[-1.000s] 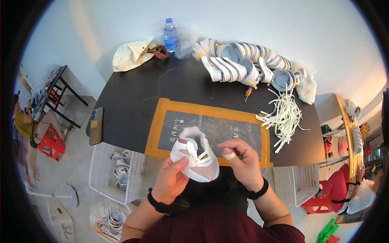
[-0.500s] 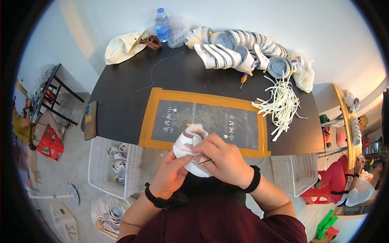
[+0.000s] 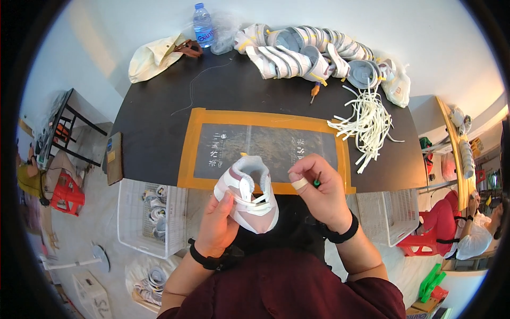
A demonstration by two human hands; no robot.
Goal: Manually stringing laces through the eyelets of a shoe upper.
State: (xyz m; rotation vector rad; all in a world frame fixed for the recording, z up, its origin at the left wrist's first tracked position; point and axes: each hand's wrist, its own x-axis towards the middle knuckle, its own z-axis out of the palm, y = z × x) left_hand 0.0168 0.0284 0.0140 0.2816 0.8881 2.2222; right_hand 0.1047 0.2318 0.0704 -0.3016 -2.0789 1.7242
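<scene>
Left hand point(image 3: 219, 223) fingers closed on the side of the shoe upper point(image 3: 246, 194) at the table's point(image 3: 154, 138) near edge, right hand point(image 3: 326, 194) fingers curled round a small green-handled tool point(image 3: 317, 183), apart from it; loose left grip could let the upper twist, causing a lace point(image 3: 256, 206) snag.

The operator wears a dark maroon short-sleeved top point(image 3: 276, 282), a black band point(image 3: 345, 228) at each wrist, and a beige strip point(image 3: 300, 184) on the right hand point(image 3: 325, 195).
</scene>
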